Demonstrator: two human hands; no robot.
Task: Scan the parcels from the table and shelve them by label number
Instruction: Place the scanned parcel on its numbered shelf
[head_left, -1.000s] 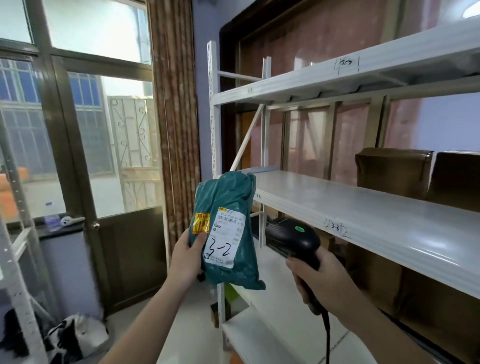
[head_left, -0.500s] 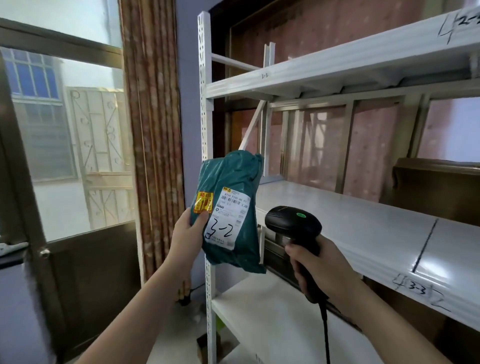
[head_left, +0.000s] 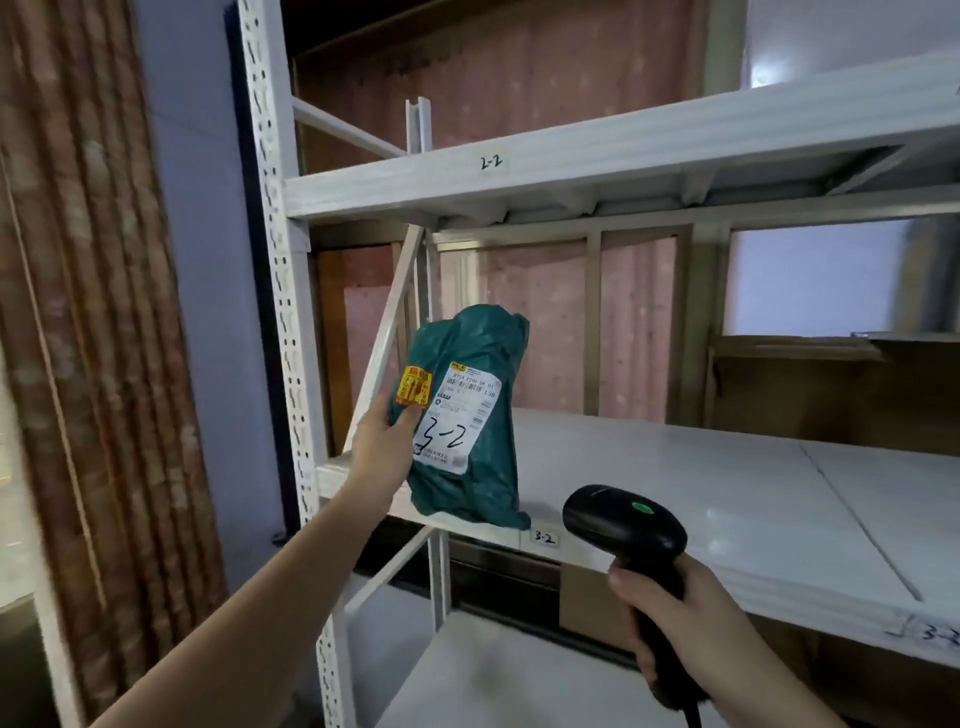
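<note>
A teal plastic parcel (head_left: 480, 467) with a white label marked "3-2" stands upright at the left front corner of the white middle shelf (head_left: 675, 493). My left hand (head_left: 384, 447) grips the parcel's left side, thumb on its face. A tag reading "3-2" (head_left: 544, 538) is stuck on the shelf edge just right of the parcel's bottom. My right hand (head_left: 680, 618) holds the handle of a black barcode scanner (head_left: 621, 525), low and to the right of the parcel, in front of the shelf edge.
The upper shelf (head_left: 571, 171) carries a tag "2-2" (head_left: 491, 162). Brown cardboard boxes (head_left: 831, 395) sit at the back right of the middle shelf. A white perforated upright (head_left: 283, 312) bounds the rack on the left, with a brown curtain (head_left: 88, 312) beyond. A lower shelf (head_left: 493, 670) lies beneath.
My left hand has carried the parcel forward and right onto the middle shelf's left corner. The view has closed in on the rack, and the scanner hand has dropped lower right.
</note>
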